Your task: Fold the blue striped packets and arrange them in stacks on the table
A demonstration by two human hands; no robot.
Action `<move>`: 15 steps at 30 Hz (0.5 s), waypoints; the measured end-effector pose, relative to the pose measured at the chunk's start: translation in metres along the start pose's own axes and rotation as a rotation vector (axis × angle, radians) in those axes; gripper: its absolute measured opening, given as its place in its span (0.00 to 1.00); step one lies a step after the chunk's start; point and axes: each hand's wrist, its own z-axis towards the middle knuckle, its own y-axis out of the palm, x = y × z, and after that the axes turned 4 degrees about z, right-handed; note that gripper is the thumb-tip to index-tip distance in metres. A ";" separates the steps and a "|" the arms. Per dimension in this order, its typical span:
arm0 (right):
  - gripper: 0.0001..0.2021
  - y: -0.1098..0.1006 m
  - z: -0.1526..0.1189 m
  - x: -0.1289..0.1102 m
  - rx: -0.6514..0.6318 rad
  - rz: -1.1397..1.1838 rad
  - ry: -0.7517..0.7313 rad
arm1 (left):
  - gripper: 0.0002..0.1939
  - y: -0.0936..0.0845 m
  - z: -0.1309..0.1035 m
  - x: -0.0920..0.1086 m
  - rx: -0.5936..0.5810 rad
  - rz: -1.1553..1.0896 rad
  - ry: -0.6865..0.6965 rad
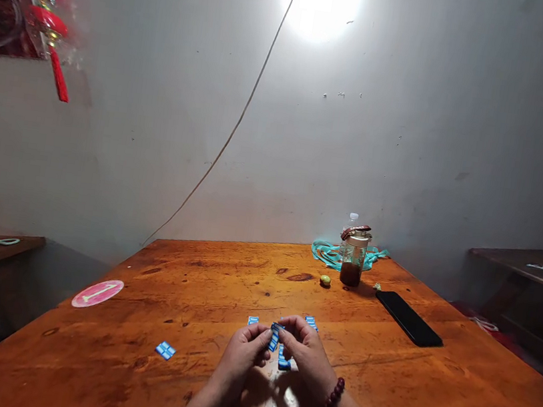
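Observation:
Between the fingertips of both hands is a small blue-and-white striped piece (274, 340), held just above the table. My left hand (245, 349) pinches its left side, and my right hand (305, 351), with a dark bead bracelet at the wrist, grips its upper right. A similar blue-and-white piece (284, 360) lies under the right fingers, partly covered. Behind the left hand another such piece (253, 321) shows, and one more (312, 324) sticks out beyond the right hand. A flat blue piece with a pale cross pattern (165, 350) rests apart to the left.
On the wooden table (221, 277) lie a black phone (409, 318) at right and a round pink sign (98, 294) at left. Toward the back stand a bottle with dark liquid (352, 265), a turquoise strap (325, 254) and a small yellowish object (325, 280). A wall rises behind.

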 end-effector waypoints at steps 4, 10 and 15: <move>0.14 -0.002 0.003 0.002 -0.001 0.040 0.012 | 0.14 0.004 -0.002 0.000 0.018 -0.122 -0.092; 0.16 -0.004 0.003 0.000 0.031 0.014 0.022 | 0.14 0.002 -0.006 0.000 -0.109 -0.215 -0.123; 0.13 -0.004 0.001 -0.003 0.001 -0.022 0.005 | 0.15 0.000 -0.003 -0.003 -0.115 -0.229 -0.130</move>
